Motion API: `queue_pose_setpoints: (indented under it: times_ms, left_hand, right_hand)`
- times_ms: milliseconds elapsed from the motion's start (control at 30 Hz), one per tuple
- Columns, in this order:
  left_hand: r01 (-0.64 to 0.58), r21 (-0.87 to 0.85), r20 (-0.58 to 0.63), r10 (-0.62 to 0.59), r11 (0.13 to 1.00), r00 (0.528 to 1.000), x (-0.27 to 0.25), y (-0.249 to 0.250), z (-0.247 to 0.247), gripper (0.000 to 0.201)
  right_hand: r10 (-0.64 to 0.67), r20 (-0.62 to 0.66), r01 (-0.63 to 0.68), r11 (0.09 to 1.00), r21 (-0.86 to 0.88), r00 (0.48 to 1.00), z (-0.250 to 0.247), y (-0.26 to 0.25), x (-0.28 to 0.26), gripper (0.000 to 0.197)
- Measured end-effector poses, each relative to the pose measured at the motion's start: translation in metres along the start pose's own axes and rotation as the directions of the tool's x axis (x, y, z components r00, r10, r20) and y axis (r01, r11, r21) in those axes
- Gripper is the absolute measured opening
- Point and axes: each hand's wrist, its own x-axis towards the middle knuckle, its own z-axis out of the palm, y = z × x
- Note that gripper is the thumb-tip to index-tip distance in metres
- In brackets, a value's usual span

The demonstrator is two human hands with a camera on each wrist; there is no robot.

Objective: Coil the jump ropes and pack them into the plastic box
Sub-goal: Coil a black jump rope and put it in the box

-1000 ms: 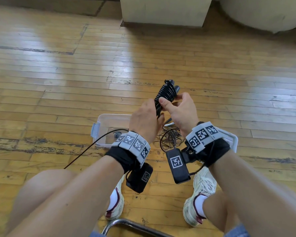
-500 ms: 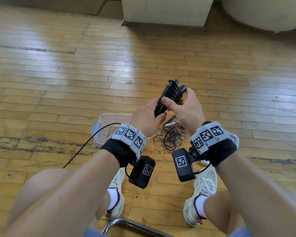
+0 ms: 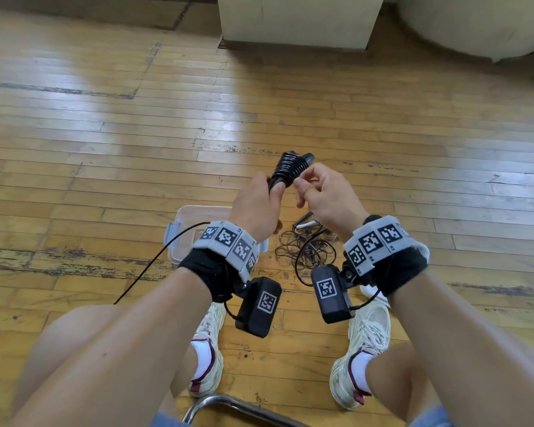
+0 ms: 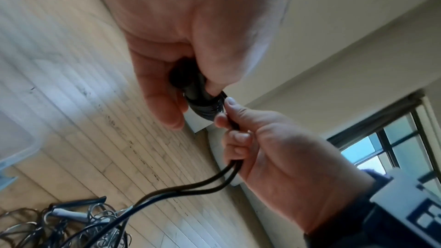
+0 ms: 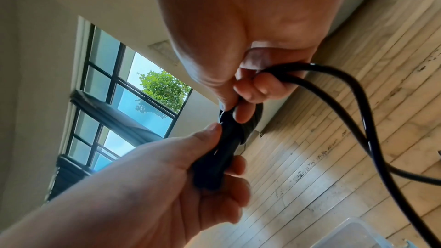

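1. Your left hand [image 3: 255, 208] curls tightly around the black jump rope handles [image 4: 190, 86], thumb pressed along them, raised above the floor.
2. Your right hand [image 3: 327, 200] pinches the smooth, glossy black cord [image 5: 358, 90] beside the tight ridged coils [image 3: 290, 166] wrapped around the handles.
3. The hands nearly touch.
4. The clear plastic box [image 3: 195, 215] sits on the worn wooden floor [image 3: 105, 149] below your left wrist, seemingly empty, though partly hidden.
5. A loose tangle of thin ropes [image 3: 305, 249] lies just beside it.
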Motion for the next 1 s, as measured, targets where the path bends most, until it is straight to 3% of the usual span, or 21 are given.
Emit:
queue_pose_setpoints:
  times_ms: [267,433,700,867,933,1000]
  left_hand:
    - [0.019,-0.227,-0.058,-0.032,0.974,0.998,-0.003,0.003,0.002,0.021]
    - [-0.008,-0.448,-0.068,-0.025,0.894,0.997,-0.002,0.007,0.005,0.021]
    - [0.096,-0.661,0.075,-0.062,0.745,0.995,-0.006,0.012,0.002,0.025]
    - [0.208,-0.786,0.245,-0.015,0.582,0.969,-0.010,0.014,-0.003,0.027]
    - [0.227,-0.777,0.269,-0.017,0.588,0.963,-0.010,0.016,-0.005,0.028]
    - [0.225,-0.721,0.252,-0.055,0.655,0.966,-0.008,0.016,-0.006,0.030]
  right_hand:
    - [0.060,0.129,-0.097,0.951,0.295,0.990,0.000,-0.008,-0.005,0.015]
    - [0.128,0.207,-0.202,0.897,0.394,0.970,-0.003,-0.009,-0.004,0.024]
    - [0.259,0.144,-0.296,0.853,0.431,0.955,-0.005,-0.007,0.001,0.033]
    - [0.247,0.140,-0.283,0.779,0.560,0.959,-0.008,-0.006,0.001,0.048]
    - [0.232,0.128,-0.263,0.764,0.590,0.964,-0.008,-0.004,0.001,0.049]
    - [0.248,0.077,-0.246,0.777,0.579,0.966,-0.007,-0.003,0.000,0.051]
